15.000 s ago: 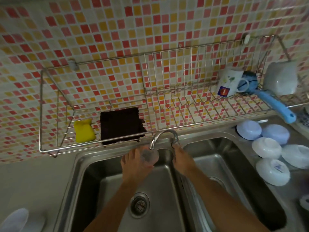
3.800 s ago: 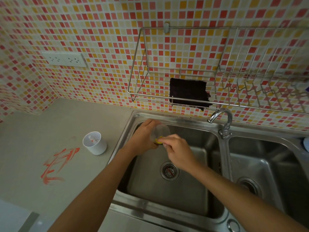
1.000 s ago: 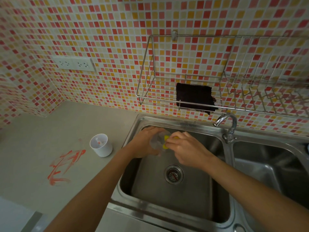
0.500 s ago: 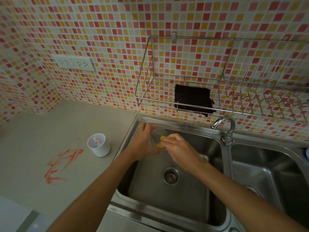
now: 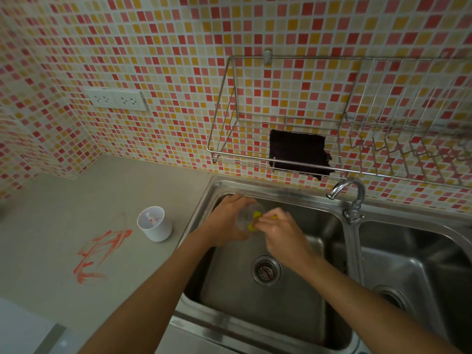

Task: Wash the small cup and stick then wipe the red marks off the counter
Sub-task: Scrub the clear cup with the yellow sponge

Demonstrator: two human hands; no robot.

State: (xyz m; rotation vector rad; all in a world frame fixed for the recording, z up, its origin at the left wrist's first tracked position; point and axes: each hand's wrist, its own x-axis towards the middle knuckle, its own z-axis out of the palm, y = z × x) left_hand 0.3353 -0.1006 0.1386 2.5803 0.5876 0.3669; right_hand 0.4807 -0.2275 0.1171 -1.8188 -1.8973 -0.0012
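Over the sink (image 5: 278, 192): left hand (image 5: 224, 221) grips the small clear cup (image 5: 246, 217), right hand (image 5: 278, 229) pinches a yellow sponge (image 5: 252, 221) inside it. Scrubbing underway. Red marks (image 5: 99, 254) unwiped on the counter (image 5: 76, 200); white cup (image 5: 153, 223) (stick apparently inside) untouched.

A grey counter (image 5: 63, 200) is running along the tiled wall and meeting the left rim of a steel double sink (image 5: 204, 198) set into it. 1 white cup (image 5: 154, 224) is standing upright on the counter, just beside that rim; something small with an orange-red tip is lying inside it, too small to identify. Red marks (image 5: 98, 255) are smeared on the counter in front of and to the left of the cup, apart from its base. 1 drain (image 5: 265, 270) is sitting in the left basin floor.
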